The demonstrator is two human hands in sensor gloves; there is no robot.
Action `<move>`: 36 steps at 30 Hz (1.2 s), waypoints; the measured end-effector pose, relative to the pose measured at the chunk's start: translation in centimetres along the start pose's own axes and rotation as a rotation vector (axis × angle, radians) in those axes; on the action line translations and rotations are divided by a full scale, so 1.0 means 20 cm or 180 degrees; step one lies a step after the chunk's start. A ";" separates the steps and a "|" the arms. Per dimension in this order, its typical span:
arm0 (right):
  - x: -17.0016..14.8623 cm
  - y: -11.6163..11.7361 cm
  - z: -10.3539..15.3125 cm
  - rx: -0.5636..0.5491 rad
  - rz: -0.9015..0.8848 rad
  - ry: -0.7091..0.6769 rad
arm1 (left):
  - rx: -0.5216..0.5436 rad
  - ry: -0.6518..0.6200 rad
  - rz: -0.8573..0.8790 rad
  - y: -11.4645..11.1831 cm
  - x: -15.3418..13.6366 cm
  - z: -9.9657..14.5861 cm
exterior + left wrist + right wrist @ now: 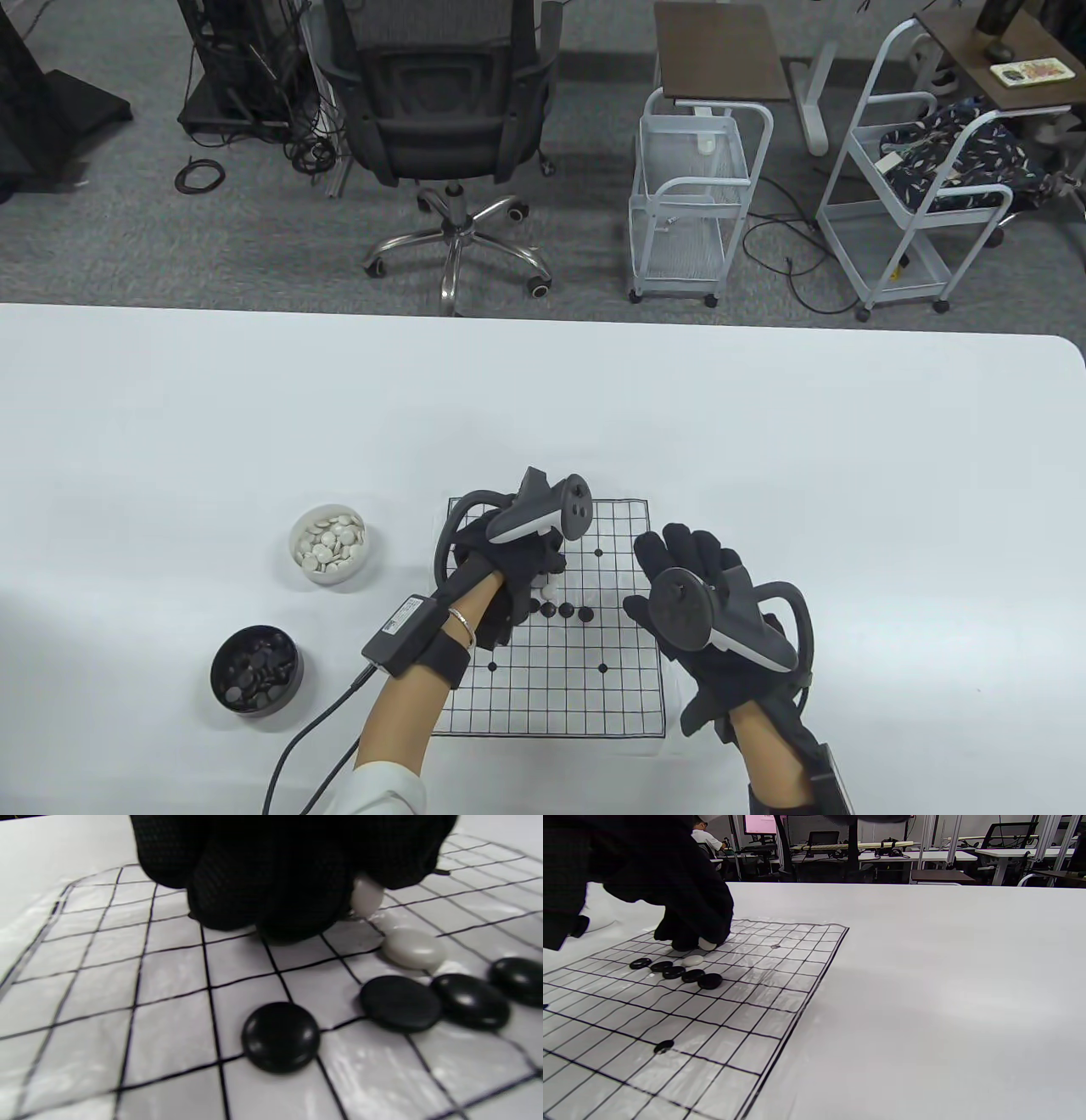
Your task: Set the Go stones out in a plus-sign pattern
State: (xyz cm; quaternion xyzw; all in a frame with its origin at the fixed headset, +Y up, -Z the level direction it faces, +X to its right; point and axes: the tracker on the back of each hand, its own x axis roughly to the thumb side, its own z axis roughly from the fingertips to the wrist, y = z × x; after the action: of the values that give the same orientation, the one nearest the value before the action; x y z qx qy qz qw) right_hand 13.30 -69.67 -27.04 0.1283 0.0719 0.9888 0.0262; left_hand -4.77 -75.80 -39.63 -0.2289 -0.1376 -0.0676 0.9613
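Row of black stones (398,1003) laid below left hand (509,577) fingertips pinching white stone (365,896), another white stone (413,948) placed; vertical arm unfinished.

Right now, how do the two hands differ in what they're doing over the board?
The left hand is down on the board, its fingers curled and pinching a white stone just above another white stone; the right hand is raised beside the board's right edge, fingers spread, holding nothing visible. The left hand is next to the row of black stones; the right hand is clear of them. Both wear black gloves with trackers.
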 end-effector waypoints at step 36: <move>0.01 0.00 0.00 0.0114 0.0051 0.0008 | 0.0853 0.0847 -0.0593 0.11 -0.67 0.38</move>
State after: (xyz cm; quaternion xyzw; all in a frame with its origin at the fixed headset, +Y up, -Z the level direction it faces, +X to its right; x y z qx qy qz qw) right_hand 13.14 -69.73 -27.07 0.1282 0.0886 0.9877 0.0159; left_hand -18.83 -69.43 -38.01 -0.0742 -0.0378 -0.1669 0.9824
